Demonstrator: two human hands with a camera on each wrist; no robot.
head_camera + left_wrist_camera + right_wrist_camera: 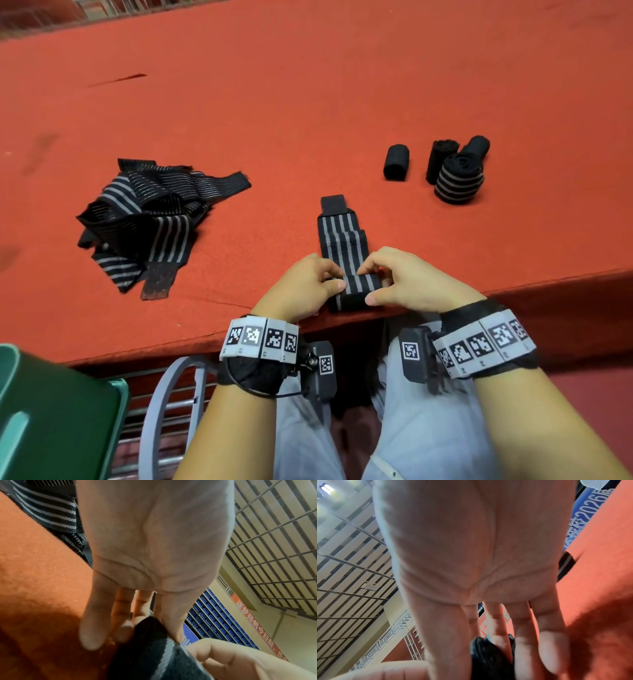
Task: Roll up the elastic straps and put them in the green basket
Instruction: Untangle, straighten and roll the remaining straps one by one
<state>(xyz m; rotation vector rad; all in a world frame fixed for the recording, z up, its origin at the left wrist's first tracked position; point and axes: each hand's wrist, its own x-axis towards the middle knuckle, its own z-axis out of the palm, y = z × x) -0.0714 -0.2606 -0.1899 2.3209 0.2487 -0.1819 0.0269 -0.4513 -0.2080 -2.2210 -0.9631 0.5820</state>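
Observation:
A black elastic strap with grey stripes (342, 236) lies lengthwise on the red table, its near end wound into a small roll (359, 285) at the table's front edge. My left hand (308, 284) pinches the roll's left end (154, 635), thumb in front and fingers behind. My right hand (400, 281) pinches its right end (488, 655) the same way. A heap of unrolled straps (154, 222) lies at the left. Several finished rolls (459, 171) stand at the right. The green basket (51, 411) sits below the table at the lower left.
The red table's front edge (513, 298) runs just under my wrists, with my lap below it. A grey metal-framed chair or rack (171, 394) stands beside the basket. Bare red cloth (308, 102) stretches behind the straps.

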